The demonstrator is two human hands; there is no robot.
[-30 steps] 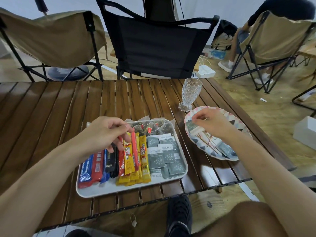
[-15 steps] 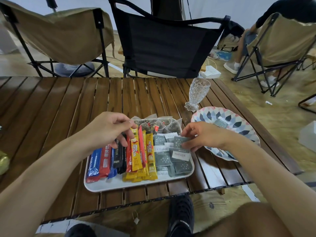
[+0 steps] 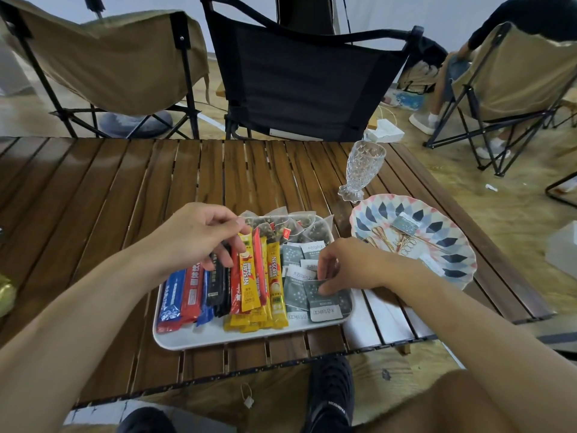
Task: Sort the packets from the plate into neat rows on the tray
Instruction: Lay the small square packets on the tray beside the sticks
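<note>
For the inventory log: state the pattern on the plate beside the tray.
Diamond patches in navy, pale blue and pink on the white plate; the head view shows it.

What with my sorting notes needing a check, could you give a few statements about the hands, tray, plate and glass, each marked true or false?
1. The right hand pinches a grey packet on the tray. True.
2. The plate holds no packets. False: a small packet lies on it.
3. The glass lies on its side. False: it stands upright.
4. The left hand holds the stick packets on the tray. True.
</note>
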